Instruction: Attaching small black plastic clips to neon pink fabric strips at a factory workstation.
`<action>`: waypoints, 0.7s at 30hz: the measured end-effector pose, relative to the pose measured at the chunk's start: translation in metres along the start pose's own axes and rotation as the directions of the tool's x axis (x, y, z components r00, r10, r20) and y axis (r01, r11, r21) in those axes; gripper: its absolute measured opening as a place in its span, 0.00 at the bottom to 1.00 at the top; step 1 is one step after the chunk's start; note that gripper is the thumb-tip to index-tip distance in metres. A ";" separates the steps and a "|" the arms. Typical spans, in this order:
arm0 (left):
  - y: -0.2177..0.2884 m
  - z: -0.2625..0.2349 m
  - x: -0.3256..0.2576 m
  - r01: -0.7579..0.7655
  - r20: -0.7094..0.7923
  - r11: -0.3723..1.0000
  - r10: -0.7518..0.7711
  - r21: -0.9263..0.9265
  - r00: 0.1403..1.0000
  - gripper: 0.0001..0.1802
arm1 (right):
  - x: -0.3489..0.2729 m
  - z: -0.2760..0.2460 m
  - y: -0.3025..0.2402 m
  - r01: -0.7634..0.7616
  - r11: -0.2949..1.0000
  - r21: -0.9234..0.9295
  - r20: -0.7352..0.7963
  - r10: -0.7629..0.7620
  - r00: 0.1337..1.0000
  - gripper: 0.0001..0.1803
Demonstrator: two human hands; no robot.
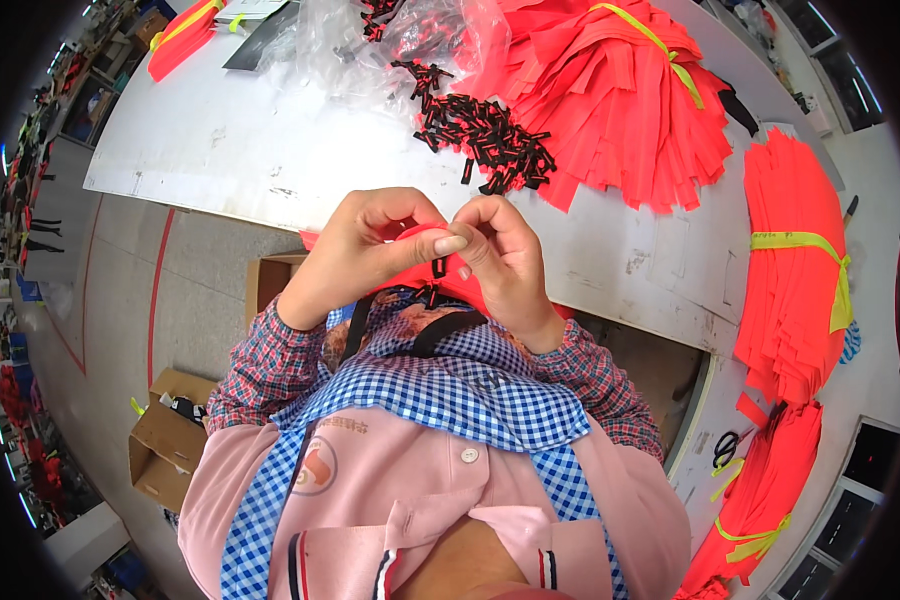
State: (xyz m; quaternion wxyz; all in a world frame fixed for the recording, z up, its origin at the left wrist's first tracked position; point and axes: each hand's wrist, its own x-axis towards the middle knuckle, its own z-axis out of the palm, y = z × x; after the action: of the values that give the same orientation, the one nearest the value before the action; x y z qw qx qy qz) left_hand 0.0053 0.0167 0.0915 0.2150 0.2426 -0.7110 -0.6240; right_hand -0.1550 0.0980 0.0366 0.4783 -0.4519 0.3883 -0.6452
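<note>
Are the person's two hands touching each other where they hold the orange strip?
Touching. In the head view, the fingers of the left hand meet the fingers of the right hand at the fingertips, pinching the orange strip together with no gap visible between them.

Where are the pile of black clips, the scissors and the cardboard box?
pile of black clips (485, 140), head view, middle of the heap
scissors (726, 448), head view, the black handles
cardboard box (158, 440), head view, its outer side
</note>
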 end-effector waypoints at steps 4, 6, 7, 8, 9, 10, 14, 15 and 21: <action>-0.016 0.007 0.004 -0.072 0.014 0.977 0.076 -0.199 0.997 0.09 | -0.008 0.013 0.006 0.146 0.989 -0.007 -0.130 -0.146 0.981 0.08; -0.019 0.010 0.001 -0.001 0.006 0.967 0.003 -0.256 1.000 0.09 | -0.005 0.018 -0.001 0.170 0.983 -0.065 -0.176 -0.179 0.968 0.08; -0.021 0.014 0.000 0.032 0.112 0.986 -0.014 -0.164 0.994 0.09 | -0.002 0.020 -0.006 0.265 0.955 -0.129 -0.175 -0.285 0.942 0.08; -0.022 0.018 -0.001 0.063 0.154 0.996 -0.051 -0.070 0.987 0.09 | 0.008 0.002 -0.016 0.264 0.962 0.066 -0.267 -0.238 0.934 0.08; -0.024 0.026 -0.005 0.042 0.280 0.996 -0.063 0.081 0.958 0.08 | 0.018 -0.019 -0.031 0.353 0.904 0.243 -0.311 -0.272 0.911 0.08; -0.025 0.036 -0.010 0.118 0.330 0.992 -0.128 0.048 0.935 0.07 | 0.019 -0.027 -0.039 0.332 0.910 0.250 -0.313 -0.249 0.917 0.08; -0.024 0.021 -0.008 -0.006 -0.071 0.986 -0.006 -0.164 0.997 0.08 | 0.005 -0.022 -0.033 0.072 0.995 -0.064 -0.115 -0.079 0.990 0.11; -0.023 0.016 -0.008 -0.030 -0.134 0.966 -0.005 -0.257 0.991 0.07 | 0.001 -0.016 -0.025 0.048 0.999 -0.019 -0.017 -0.048 0.999 0.12; -0.016 0.025 -0.003 -0.156 -0.423 0.988 0.140 -0.005 0.895 0.08 | -0.003 0.004 -0.010 -0.042 0.998 0.039 -0.026 0.043 0.999 0.09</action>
State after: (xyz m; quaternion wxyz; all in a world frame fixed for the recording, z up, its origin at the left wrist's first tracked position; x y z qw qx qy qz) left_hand -0.0068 0.0366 0.0719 0.4148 0.3125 -0.6521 -0.5522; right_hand -0.1533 0.1035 0.0465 0.4952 -0.4254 0.3919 -0.6482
